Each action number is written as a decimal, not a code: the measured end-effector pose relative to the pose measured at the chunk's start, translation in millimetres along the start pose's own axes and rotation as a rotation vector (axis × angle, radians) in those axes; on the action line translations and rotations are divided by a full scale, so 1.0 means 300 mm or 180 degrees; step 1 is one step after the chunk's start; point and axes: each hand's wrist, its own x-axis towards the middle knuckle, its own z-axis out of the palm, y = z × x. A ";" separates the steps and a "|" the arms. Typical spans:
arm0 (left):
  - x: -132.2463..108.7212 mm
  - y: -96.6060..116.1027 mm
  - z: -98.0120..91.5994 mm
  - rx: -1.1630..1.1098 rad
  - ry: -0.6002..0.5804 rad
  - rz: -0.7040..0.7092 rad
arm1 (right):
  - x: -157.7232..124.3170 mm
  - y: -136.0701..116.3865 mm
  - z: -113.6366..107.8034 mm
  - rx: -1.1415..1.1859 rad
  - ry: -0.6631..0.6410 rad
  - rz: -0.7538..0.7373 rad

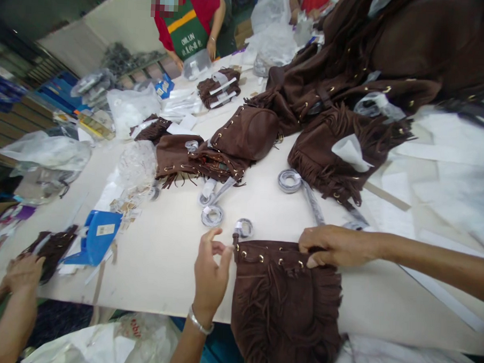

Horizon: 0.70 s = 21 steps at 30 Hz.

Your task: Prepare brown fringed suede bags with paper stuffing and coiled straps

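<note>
A brown suede fringed bag [284,306] lies at the near edge of the white table [166,258], hanging partly over it. My left hand [211,271] pinches the bag's top left corner with fingertips pressed together. My right hand [335,247] is closed on the bag's top rim at the right. A small roll of silver strap [243,227] lies just beyond the bag's left corner.
More brown fringed bags [331,148] are piled at the back right, with others [211,159] mid-table. Silver strap rolls [290,181] and plastic bags [46,151] are scattered about. Another person's hand [21,273] works at the left edge. A person in red and green [188,24] stands at the far end.
</note>
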 end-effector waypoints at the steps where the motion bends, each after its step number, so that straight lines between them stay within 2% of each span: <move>1: -0.003 0.033 0.018 0.0201 -0.0275 0.0385 | 0.001 -0.013 -0.004 0.0041 -0.0036 -0.0038; 3: 0.009 0.077 0.061 0.0505 -0.1081 0.1012 | 0.000 -0.035 -0.012 0.0159 -0.0168 -0.0089; 4: 0.022 0.085 0.081 0.0655 -0.1447 0.1175 | -0.003 -0.041 -0.015 0.0204 -0.0224 -0.0091; 5: 0.039 0.084 0.098 0.0798 -0.1725 0.1232 | -0.007 -0.040 -0.016 0.0222 -0.0239 -0.0070; 7: 0.073 0.065 0.119 0.1005 -0.2031 0.1172 | -0.017 -0.022 -0.011 0.0175 -0.0136 0.0020; 12: 0.119 0.029 0.116 0.1132 -0.2160 0.1077 | -0.033 0.020 0.018 -0.0177 0.0231 0.0263; 15: 0.112 0.073 0.094 0.1004 -0.2201 0.1146 | -0.059 -0.046 0.031 -0.0384 0.0247 0.0142; 18: 0.079 0.134 0.061 0.0716 -0.2419 0.1476 | -0.108 -0.143 0.036 -0.0511 0.0275 -0.0167; 21: 0.019 0.165 0.044 0.0678 -0.2502 0.1794 | -0.136 -0.187 0.021 -0.0333 0.0228 -0.0241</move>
